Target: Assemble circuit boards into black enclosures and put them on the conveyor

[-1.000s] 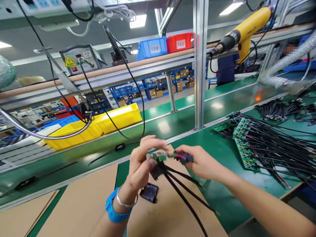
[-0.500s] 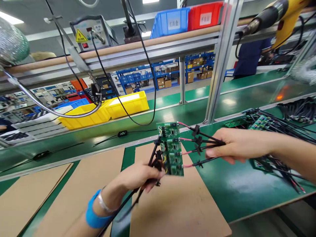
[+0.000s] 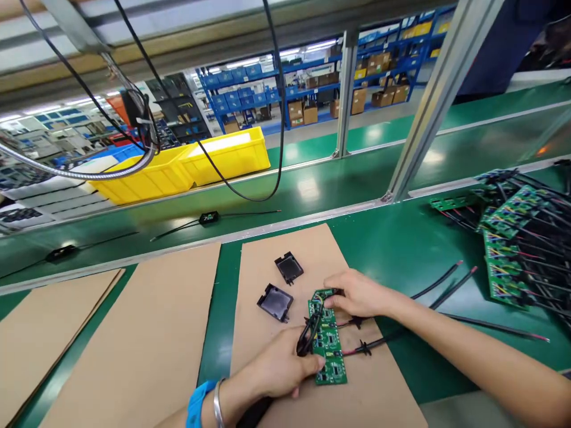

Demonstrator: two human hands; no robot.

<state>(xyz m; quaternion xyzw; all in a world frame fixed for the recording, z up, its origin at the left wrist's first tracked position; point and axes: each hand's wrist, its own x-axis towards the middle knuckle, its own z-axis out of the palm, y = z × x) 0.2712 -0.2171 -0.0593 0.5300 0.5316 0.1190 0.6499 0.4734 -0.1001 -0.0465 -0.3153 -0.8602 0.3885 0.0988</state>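
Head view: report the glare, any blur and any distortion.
Head view: bright glare patches on the green surface behind the cardboard; head view: circuit board fairly clear, its finest markings too small to read; head view: overhead beam soft; head view: metal post slants, perhaps from camera tilt or lens distortion.

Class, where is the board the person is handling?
In the head view, the board is low, just right of centre, over the cardboard, between left hand and right hand.
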